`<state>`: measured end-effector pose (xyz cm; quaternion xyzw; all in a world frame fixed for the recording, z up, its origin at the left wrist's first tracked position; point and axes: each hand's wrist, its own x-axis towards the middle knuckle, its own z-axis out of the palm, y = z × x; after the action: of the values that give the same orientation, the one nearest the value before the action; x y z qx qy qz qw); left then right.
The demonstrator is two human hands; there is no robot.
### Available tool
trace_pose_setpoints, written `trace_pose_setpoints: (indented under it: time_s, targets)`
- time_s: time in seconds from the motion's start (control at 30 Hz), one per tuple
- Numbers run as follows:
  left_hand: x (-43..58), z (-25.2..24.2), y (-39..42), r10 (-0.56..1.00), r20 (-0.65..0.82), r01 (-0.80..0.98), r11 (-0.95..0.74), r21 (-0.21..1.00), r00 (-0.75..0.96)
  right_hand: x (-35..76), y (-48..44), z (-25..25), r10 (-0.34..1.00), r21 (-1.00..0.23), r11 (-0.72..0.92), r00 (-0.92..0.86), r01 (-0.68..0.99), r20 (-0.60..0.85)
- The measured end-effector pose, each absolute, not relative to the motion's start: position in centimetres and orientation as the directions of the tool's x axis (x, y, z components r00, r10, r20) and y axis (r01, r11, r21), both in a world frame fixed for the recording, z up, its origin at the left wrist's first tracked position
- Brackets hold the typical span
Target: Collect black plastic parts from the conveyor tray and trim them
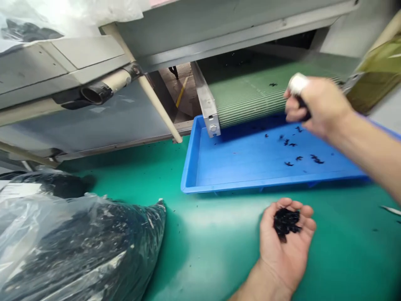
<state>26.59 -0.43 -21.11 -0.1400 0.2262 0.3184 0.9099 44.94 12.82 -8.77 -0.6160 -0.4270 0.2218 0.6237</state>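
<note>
My left hand [286, 246] is palm up with its fingers curled into a cup, holding a small heap of black plastic-looking pieces [286, 221]. Over the right part of the blue tray [219, 184], my right hand [316, 104] is closed in a loose fist, with white wrapping on its thumb. Something black [303, 108] shows between those fingers; most of it is hidden. Several small black pieces [317, 159] lie scattered in the tray, and one looks blurred below the fist. Behind it, a green ribbed conveyor belt [247, 104] carries another small black piece [273, 85].
A large clear plastic bag of black material [94, 246] stands at lower left on the green surface [200, 251]. Above it runs a grey machine housing [87, 54] with a pale pipe [156, 104]. The belt's metal end bracket [211, 121] overhangs the tray's rear left corner.
</note>
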Motion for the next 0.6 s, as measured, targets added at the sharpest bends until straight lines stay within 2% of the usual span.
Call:
trace_pose_setpoints:
  time_s: [0.03,0.07,0.13,0.17,0.27,0.37,0.47,0.6]
  targets:
    - [26.7,-21.2,-0.4,0.517,-0.507,-0.639,0.764,-0.091,0.690,43.5,10.2,-9.7,0.850,-0.950,0.147,0.456,0.277,0.264]
    - [26.8,-21.2,-0.4,0.519,-0.515,-0.634,0.771,-0.064,0.683,42.0,7.5,-10.9,0.881,-0.913,0.160,0.363,0.375,0.304]
    - [27.0,-21.1,-0.3,0.530,-0.543,-0.633,0.774,-0.004,0.651,39.3,2.7,-13.5,0.937,-0.771,0.181,0.132,0.610,0.325]
    - [27.2,-21.1,-0.3,0.531,-0.568,-0.635,0.772,0.020,0.628,38.2,0.8,-14.9,0.958,-0.720,0.169,0.059,0.673,0.280]
    - [27.6,-20.7,-0.2,0.497,-0.619,-0.608,0.793,0.039,0.608,36.3,-2.9,-18.2,0.957,-0.489,0.201,-0.063,0.849,0.283]
    - [27.6,-20.5,-0.2,0.453,-0.534,-0.518,0.855,0.032,0.714,35.8,-4.0,-19.8,0.924,-0.296,0.238,-0.122,0.925,0.363]
    - [27.5,-20.8,-0.4,0.455,-0.464,-0.501,0.865,0.027,0.760,35.7,-4.4,-20.0,0.901,-0.266,0.252,-0.125,0.931,0.416]
    - [27.4,-20.9,-0.5,0.458,-0.422,-0.500,0.866,0.014,0.782,35.5,-4.9,-19.8,0.890,-0.327,0.269,-0.103,0.906,0.445]
